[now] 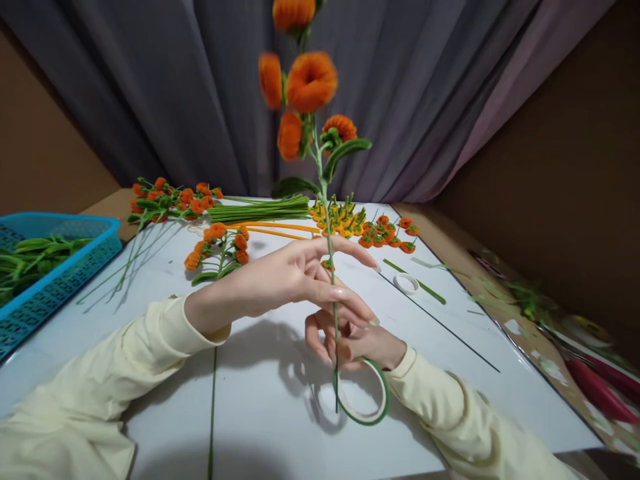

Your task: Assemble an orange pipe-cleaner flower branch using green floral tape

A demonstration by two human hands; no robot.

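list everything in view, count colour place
flower spray: one, orange-green, centre
tape roll: one, green, lower centre
flower sprigs: several, orange, back left
stem bundle: one, green, back centre
strips: some, orange, back centre
blooms: many, yellow or orange, back right
ring: one, white, right
rod: one, dark, right
basket: one, blue, left
leaves: many, green, in basket
scraps: several, green, right
tool: one, red, far right
curtain: one, grey, behind
board: one, white, beneath
sleeves: two, cream, lower sides
hands: two, bare, centre

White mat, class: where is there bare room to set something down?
Front: the shaded patch between the loose green stem and right sleeve, below the tape roll. Another lies between that sleeve and the black rod. The far side is crowded with orange flowers, the green bundle and yellow pieces.
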